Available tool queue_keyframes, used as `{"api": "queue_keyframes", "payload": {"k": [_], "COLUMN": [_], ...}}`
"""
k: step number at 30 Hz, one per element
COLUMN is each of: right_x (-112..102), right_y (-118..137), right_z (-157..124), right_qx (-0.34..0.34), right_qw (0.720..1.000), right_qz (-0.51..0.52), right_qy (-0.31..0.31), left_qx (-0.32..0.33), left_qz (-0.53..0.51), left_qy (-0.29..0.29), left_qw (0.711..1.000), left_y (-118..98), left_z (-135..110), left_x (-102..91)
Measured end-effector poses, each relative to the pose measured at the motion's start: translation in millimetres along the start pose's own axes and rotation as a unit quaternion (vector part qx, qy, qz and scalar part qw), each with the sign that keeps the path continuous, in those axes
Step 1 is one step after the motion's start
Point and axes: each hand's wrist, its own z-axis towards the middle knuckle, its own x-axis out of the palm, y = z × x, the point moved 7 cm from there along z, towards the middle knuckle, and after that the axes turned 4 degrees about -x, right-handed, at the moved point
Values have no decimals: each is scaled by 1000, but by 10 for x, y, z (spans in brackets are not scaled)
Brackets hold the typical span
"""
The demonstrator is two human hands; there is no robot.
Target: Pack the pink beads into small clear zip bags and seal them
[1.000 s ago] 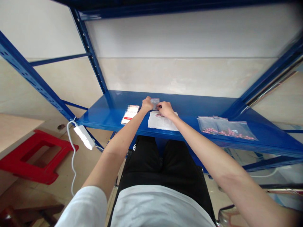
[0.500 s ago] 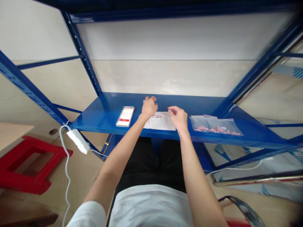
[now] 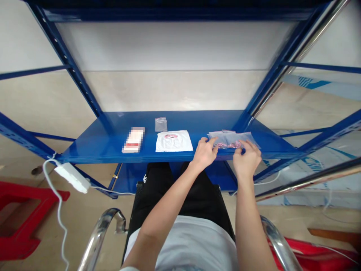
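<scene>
Two or more clear zip bags overlap near the shelf's front edge, with small pink pieces along their lower part. At their left edge my left hand rests with its fingers spread, touching the plastic. My right hand lies over the lower right part of the bags, thumb and fingers apart; it hides some of the pink pieces. To the left of my left hand, a flat white pouch with a pink and dark print lies by itself. Behind it is a small clear zip bag.
A phone with a blurred screen lies at the left of the blue shelf. Blue uprights frame both sides. A white power strip hangs at the left front corner. Red stools and chrome chair arms are below.
Both hands have moved right, from around the white pouch to the bags of pink pieces. The white pouch and the small clear bag are now uncovered. The view has shifted right.
</scene>
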Motion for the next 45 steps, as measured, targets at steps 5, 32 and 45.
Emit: {"api": "queue_keyframes", "payload": {"k": [5, 32, 45], "right_x": [274, 211, 76], "right_y": [-19, 564, 630], "right_z": [144, -169, -71], "right_qx": [-38, -6, 11], "right_qw": [997, 986, 1000], "right_qz": [-25, -75, 5], "right_qy": [59, 150, 16], "left_qx": [-15, -42, -33], "left_qz": [29, 178, 168], "left_qy": [13, 25, -62], "left_qw": [999, 983, 983], "left_y": [0, -96, -31], "left_z": [47, -130, -66], "left_x": [6, -250, -463]}}
